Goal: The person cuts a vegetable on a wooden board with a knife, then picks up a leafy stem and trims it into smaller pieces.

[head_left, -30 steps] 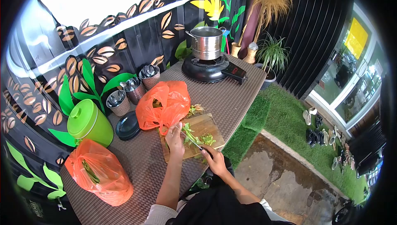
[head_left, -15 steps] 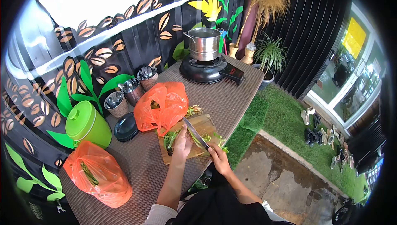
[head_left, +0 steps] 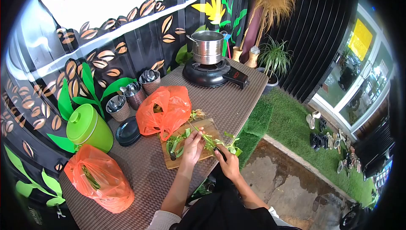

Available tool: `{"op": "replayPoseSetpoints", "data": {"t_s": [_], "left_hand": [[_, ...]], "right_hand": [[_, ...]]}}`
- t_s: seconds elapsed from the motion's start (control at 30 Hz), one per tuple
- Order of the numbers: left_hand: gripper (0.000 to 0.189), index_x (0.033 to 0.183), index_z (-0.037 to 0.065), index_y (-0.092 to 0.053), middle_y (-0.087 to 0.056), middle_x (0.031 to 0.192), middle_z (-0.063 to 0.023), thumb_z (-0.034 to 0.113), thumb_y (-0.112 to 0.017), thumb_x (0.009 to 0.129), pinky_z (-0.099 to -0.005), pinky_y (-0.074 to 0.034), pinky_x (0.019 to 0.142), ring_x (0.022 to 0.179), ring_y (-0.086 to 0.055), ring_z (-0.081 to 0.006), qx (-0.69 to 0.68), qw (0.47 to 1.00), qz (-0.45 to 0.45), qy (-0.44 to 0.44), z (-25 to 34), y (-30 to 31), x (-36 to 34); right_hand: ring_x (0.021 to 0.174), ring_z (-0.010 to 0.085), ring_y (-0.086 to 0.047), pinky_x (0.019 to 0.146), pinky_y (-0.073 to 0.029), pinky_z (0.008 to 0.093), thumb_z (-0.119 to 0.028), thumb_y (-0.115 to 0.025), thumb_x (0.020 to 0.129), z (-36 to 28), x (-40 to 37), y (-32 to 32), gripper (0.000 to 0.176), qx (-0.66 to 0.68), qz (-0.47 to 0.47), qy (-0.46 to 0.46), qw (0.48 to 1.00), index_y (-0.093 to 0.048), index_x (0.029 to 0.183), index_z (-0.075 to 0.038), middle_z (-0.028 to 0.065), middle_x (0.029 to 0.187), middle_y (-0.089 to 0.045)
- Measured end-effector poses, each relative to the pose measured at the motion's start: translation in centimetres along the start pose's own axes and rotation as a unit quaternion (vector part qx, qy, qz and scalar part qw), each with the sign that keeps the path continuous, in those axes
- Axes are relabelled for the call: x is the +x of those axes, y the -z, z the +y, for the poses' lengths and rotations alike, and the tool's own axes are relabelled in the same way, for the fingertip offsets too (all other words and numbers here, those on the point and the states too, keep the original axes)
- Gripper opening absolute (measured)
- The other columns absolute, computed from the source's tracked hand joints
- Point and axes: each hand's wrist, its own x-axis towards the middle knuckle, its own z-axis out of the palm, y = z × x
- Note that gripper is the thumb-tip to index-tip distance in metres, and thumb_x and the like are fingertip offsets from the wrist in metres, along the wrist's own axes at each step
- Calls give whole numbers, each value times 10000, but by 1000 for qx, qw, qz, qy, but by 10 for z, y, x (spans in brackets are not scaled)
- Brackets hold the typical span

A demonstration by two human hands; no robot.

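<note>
Knife [head_left: 202,135] lies diagonal, tip toward orange bag [head_left: 165,107], gripped by right hand [head_left: 228,164]; left hand [head_left: 192,144] clasps greens [head_left: 175,142]

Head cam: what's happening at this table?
A person is cutting vegetables. Their left hand grips a bunch of greens on the wooden cutting board. The right hand holds a knife at the board's right edge, blade among the stems. An orange bag sits against the board. A pot stands on the stove.
</note>
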Motion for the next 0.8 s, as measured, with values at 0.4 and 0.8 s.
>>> {"op": "replayPoseSetpoints", "data": {"t_s": [0.4, 0.8], "left_hand": [[321, 1153, 18, -606, -634, 954, -8, 195, -643, 887, -225, -476, 737, 835, -574, -70, 79, 996, 27, 1, 4, -5, -9], [264, 1142, 45, -584, -635, 1032, -40, 146, -616, 899, -270, -513, 810, 919, -605, -118, -36, 996, 47, 65, -6, 10, -9]], "right_hand": [[886, 342, -622, 768, -487, 406, -193, -611, 836, -6, 15, 21, 503, -6, -98, 112, 989, -495, 1325, -169, 172, 1018, -638], [1038, 337, -559, 900, -438, 394, -205, -567, 898, -2, 9, -6, 503, 30, -137, 56, 989, -416, 1378, -183, 161, 1137, -577]]}}
